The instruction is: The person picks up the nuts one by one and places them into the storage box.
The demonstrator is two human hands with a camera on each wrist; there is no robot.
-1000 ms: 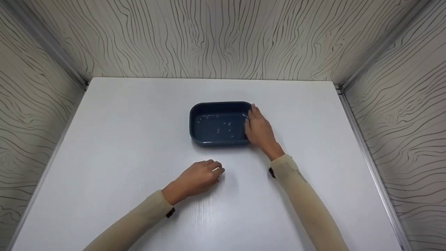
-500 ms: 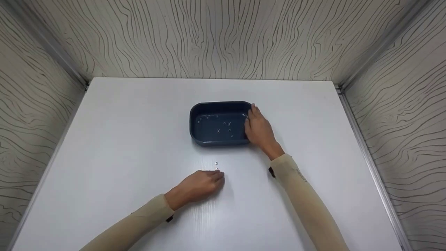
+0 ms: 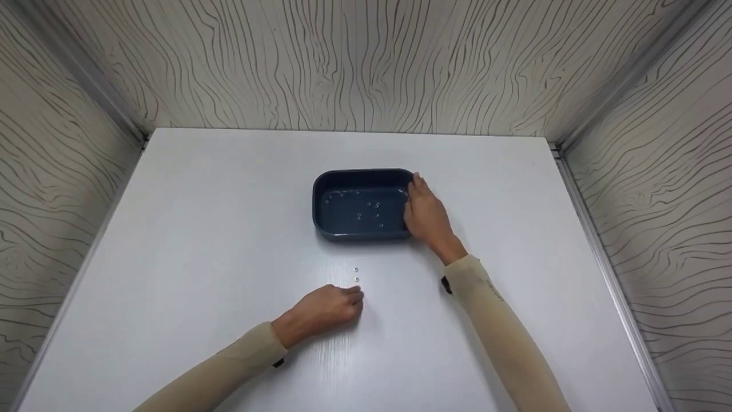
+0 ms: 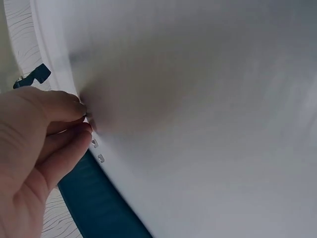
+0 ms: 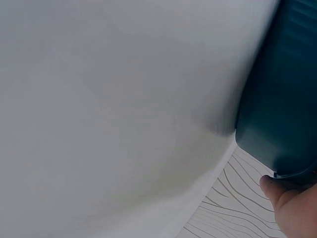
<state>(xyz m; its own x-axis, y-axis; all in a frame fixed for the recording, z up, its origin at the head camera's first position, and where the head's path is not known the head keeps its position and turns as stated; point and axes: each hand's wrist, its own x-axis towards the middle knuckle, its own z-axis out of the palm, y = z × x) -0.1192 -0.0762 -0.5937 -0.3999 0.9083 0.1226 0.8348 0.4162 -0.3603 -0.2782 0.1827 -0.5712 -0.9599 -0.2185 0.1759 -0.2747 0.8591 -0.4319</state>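
Note:
In the head view my left hand [image 3: 331, 308] is low over the white table [image 3: 229, 229], thumb and fingertips pinched together. The left wrist view shows a small shiny metal nut [image 4: 88, 117] at those fingertips, mostly hidden. Two more nuts lie in a line just beyond the hand, the nearer nut [image 3: 357, 279] and the farther nut [image 3: 355, 269]. My right hand [image 3: 428, 217] grips the right end of a dark blue rectangular bin [image 3: 366, 236], fingers over its rim. Several small nuts [image 3: 377, 216] are scattered on the bin's floor.
Panels with a wood-grain pattern [image 3: 354, 68] stand behind the table and on both sides. Grey metal rails [image 3: 606, 252] run along the table's side edges.
My left hand has drawn back toward the near side, uncovering two nuts on the table, and its fingers have come together. My right hand stays on the bin, which has not moved.

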